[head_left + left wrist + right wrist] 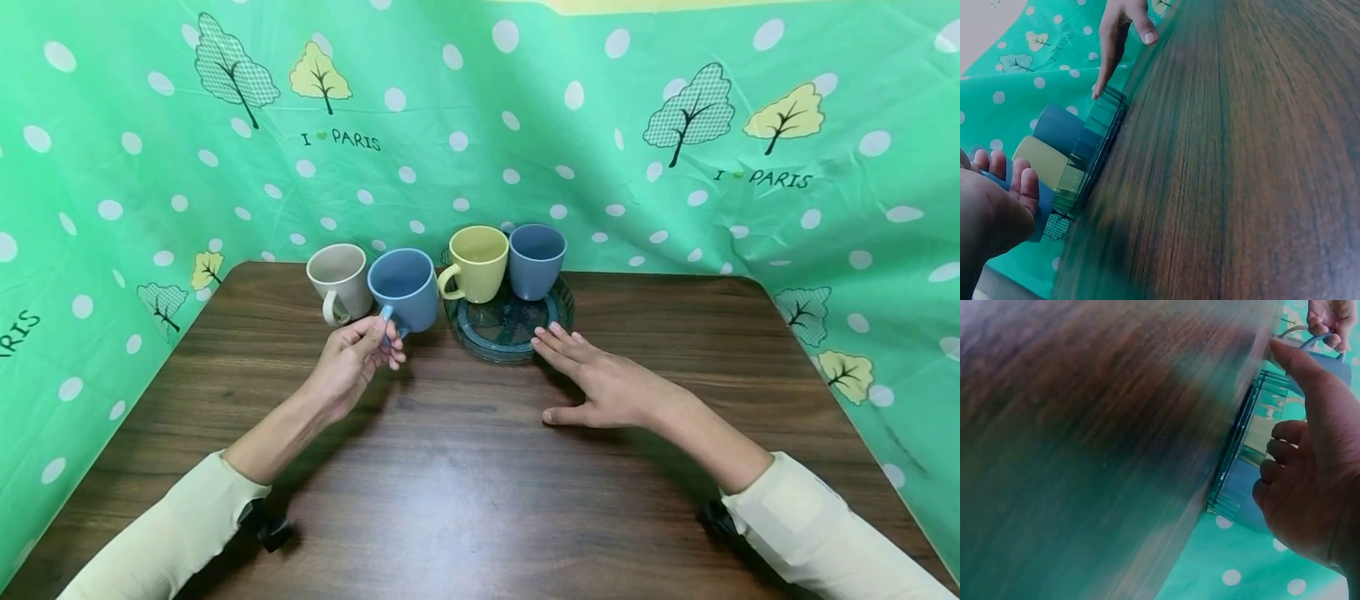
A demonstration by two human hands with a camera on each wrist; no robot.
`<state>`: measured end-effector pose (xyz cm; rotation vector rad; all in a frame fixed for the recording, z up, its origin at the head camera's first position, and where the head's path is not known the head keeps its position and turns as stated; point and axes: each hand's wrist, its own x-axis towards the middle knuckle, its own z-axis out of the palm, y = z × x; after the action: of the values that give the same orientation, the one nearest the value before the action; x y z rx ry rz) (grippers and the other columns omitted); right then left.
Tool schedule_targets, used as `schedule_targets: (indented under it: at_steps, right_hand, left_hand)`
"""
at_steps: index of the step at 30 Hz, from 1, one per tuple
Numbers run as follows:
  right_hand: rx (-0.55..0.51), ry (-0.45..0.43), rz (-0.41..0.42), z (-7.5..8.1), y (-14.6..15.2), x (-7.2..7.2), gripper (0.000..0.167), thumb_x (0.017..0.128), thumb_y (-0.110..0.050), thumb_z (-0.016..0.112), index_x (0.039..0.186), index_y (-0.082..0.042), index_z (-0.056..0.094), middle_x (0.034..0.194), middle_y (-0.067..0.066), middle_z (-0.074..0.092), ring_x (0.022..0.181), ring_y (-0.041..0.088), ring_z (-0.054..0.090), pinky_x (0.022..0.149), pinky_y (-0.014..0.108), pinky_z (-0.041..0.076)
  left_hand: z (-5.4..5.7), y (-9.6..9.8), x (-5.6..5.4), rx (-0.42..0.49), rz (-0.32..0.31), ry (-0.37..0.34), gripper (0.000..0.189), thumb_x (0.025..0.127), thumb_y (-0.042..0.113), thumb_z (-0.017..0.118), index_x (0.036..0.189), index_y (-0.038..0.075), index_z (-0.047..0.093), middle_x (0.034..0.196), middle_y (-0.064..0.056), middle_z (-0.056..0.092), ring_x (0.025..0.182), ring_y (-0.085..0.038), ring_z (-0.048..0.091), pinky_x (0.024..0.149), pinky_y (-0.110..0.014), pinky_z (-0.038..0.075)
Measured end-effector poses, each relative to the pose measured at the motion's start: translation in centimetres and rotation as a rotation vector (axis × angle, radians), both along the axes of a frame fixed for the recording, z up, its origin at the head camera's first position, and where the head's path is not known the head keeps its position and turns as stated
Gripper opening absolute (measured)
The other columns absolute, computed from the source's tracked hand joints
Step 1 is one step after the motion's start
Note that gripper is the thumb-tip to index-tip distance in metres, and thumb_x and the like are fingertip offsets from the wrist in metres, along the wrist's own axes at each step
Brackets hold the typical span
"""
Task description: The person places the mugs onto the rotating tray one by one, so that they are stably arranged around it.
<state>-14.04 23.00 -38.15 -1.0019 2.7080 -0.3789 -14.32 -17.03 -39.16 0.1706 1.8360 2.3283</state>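
Observation:
My left hand [352, 362] pinches the handle of a blue mug [405, 287], which appears lifted slightly off the table between a grey mug and a glass tray. The grey mug [337, 271] stands at the left, its handle toward me. On the round clear glass tray [502, 354] stand a yellow mug [480, 262] and a second blue mug [536, 260], both upright near its back. With fingers extended and thumb apart, my right hand [607, 383] reaches the tray's front right rim; in the right wrist view the same hand [1310, 462] partly hides the tray and mugs.
Everything stands on a dark wood table [450, 500] near its back edge. Behind hangs a green cloth [480, 117] with white dots and printed trees. A black strap device [266, 525] sits under the left sleeve, another [716, 518] under the right.

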Motion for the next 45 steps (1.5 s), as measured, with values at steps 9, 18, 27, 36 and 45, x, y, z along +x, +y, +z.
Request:
schedule_targets:
  at_steps: [9,18,27,36,45]
  right_hand:
    - [0.004,-0.002,0.014,0.1,-0.7,0.0,0.104,0.104,-0.054,0.080,0.180,-0.010,0.025,0.191,0.012,0.018,0.178,0.038,0.012,0.143,0.062,0.023]
    - [0.005,-0.021,0.008,0.1,-1.1,0.2,0.106,0.102,-0.055,0.081,0.181,-0.012,0.024,0.191,0.012,0.016,0.178,0.039,0.011,0.141,0.064,0.025]
    - [-0.001,-0.018,0.011,0.1,-1.4,0.1,0.108,0.101,-0.056,0.082,0.181,-0.013,0.024,0.191,0.011,0.016,0.178,0.038,0.011,0.141,0.064,0.026]
    - [-0.004,-0.027,0.014,0.0,-1.6,0.2,0.108,0.101,-0.056,0.082,0.181,-0.014,0.023,0.191,0.010,0.016,0.178,0.038,0.011,0.140,0.065,0.028]
    - [-0.010,-0.018,0.033,0.1,-2.0,0.1,0.107,0.101,-0.053,0.083,0.181,-0.012,0.024,0.191,0.011,0.016,0.179,0.037,0.012,0.142,0.062,0.025]
  left_hand:
    - [0.2,0.1,0.2,0.000,-0.014,0.018,0.037,0.123,0.018,0.044,0.095,0.013,0.069,0.093,0.001,0.068,0.084,-0.013,0.070,0.079,-0.023,0.062]
    - [0.5,0.7,0.1,-0.017,-0.047,0.022,0.036,0.123,0.017,0.045,0.096,0.012,0.069,0.095,0.001,0.068,0.085,-0.013,0.069,0.078,-0.023,0.062]
    - [0.9,1.3,0.0,-0.010,-0.072,0.027,0.036,0.123,0.017,0.045,0.097,0.012,0.069,0.096,0.000,0.069,0.085,-0.013,0.069,0.079,-0.025,0.062]
    - [1.0,2.1,0.0,0.008,-0.100,0.060,0.035,0.122,0.012,0.045,0.096,0.010,0.068,0.093,-0.001,0.069,0.086,-0.013,0.068,0.078,-0.025,0.062]
    - [1.4,2.9,-0.1,0.017,-0.129,0.059,0.033,0.122,0.012,0.044,0.098,0.009,0.067,0.095,-0.002,0.069,0.087,-0.015,0.067,0.078,-0.025,0.062]
